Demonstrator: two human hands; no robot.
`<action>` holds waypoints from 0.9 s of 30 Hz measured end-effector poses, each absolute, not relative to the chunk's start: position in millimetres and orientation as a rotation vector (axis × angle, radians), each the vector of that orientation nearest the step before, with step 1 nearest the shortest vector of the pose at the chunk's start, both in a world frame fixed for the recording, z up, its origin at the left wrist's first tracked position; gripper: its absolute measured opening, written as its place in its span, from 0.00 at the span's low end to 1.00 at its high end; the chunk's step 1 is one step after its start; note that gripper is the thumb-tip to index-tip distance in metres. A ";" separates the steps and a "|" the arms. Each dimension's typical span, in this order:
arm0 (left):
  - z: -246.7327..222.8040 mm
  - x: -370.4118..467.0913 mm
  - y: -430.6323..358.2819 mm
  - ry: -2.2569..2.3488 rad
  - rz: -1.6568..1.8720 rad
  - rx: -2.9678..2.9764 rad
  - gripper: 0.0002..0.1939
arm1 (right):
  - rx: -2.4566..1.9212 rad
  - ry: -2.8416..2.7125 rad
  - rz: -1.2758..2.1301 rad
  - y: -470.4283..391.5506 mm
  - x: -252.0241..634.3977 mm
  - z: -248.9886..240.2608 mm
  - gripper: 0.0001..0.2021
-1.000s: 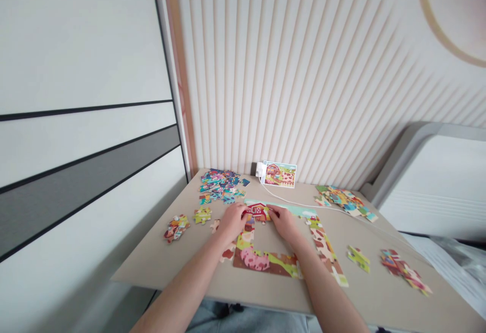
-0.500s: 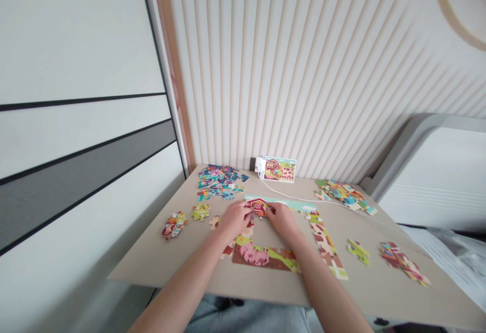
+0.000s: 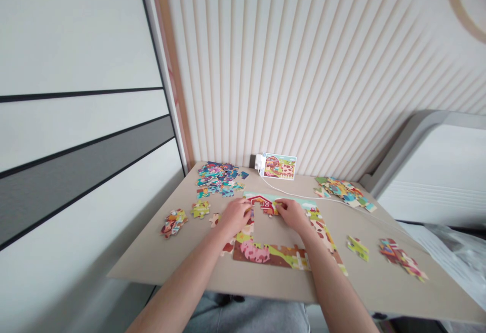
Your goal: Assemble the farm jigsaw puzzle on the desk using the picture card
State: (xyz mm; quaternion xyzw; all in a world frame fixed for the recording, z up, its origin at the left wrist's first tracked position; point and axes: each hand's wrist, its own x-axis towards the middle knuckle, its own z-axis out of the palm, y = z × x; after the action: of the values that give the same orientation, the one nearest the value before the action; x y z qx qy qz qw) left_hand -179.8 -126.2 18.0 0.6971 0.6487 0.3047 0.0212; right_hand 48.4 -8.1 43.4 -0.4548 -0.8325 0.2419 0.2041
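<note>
A partly joined jigsaw puzzle lies before me as a border around bare tabletop, with a pink pig at its lower left. My left hand has its fingers drawn together on the border's upper left side; the fingertips are partly hidden. Between the fingers of my right hand is a jigsaw piece with a red barn wall and white window. This piece sits just below the top border, right of the red barn roof. Whether it interlocks there, I cannot tell.
Blue-purple pieces are heaped at the back left, and another pile at the back right. Small clusters lie left and right. A picture card leans on the wall by a charger, whose white cable crosses the table.
My right hand has moved slightly right with the barn piece, which has shifted away from my left hand. My left hand has stayed almost in place at the border.
</note>
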 end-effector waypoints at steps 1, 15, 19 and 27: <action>18.5 -179.6 -126.4 2.011 0.945 2.159 0.10 | -1.258 -2.332 0.672 -9.8 47.6 43.9 0.14; 24.4 -175.3 -130.6 2.002 0.932 2.177 0.10 | -1.270 -2.354 0.541 -20.9 40.1 45.7 0.14; 24.7 -175.9 -130.5 1.987 0.935 2.177 0.10 | -1.263 -2.311 0.608 -17.3 42.5 43.9 0.14; 24.1 -175.4 -129.8 2.002 0.990 2.145 0.14 | -1.134 -2.243 0.811 -4.4 48.6 43.6 0.17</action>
State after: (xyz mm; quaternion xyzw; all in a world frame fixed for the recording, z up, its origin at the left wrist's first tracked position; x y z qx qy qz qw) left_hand -175.4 -129.8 24.1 0.6926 0.6463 0.3195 0.0228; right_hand 48.6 -4.4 43.6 -0.4161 -0.8227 0.2977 0.2477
